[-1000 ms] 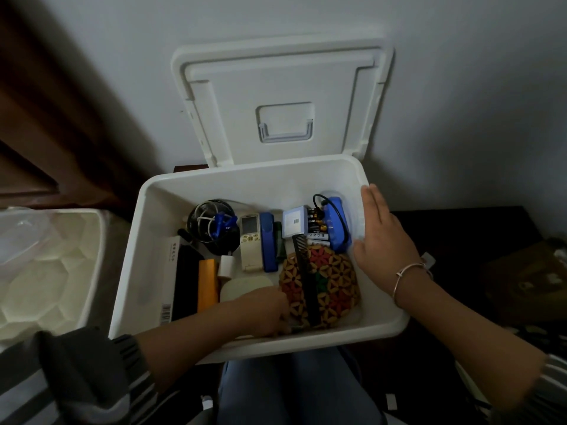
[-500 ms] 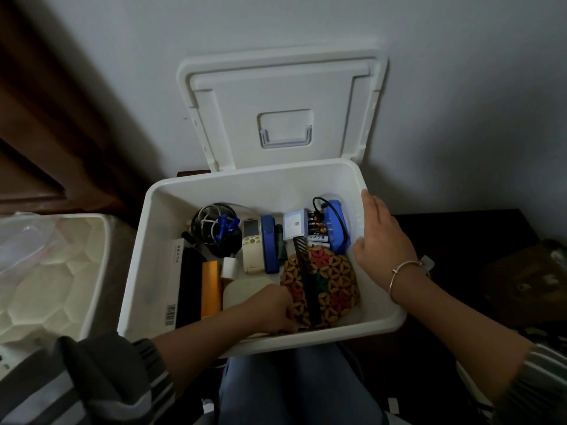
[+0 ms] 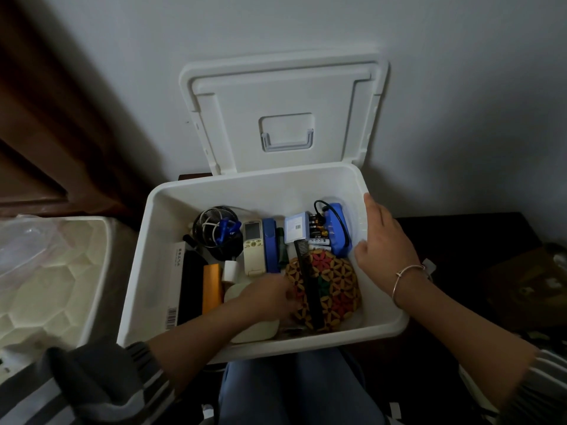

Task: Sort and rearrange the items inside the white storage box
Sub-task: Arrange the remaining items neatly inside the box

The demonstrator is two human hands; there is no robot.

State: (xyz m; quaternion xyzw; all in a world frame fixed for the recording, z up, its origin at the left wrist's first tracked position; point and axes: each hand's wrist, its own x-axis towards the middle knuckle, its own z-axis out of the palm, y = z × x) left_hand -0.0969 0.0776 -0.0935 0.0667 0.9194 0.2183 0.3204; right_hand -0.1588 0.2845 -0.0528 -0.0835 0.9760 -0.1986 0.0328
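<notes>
Watching remotely on the head cam: the white storage box (image 3: 153,256) sits dead centre, with its lid (image 3: 285,96) flipped up at 12 o'clock against the wall. The right hand (image 3: 386,237) rests on the box's 3 o'clock rim, fingers straight and relaxed, thumb dipping inside. The left hand (image 3: 270,297) is down in the box around 6 o'clock, right at the edge of the flower-patterned round mat (image 3: 337,280), which has a black comb (image 3: 310,286) lying across it. It's too blurred, so I honestly can't tell if those fingers grip anything.
</notes>
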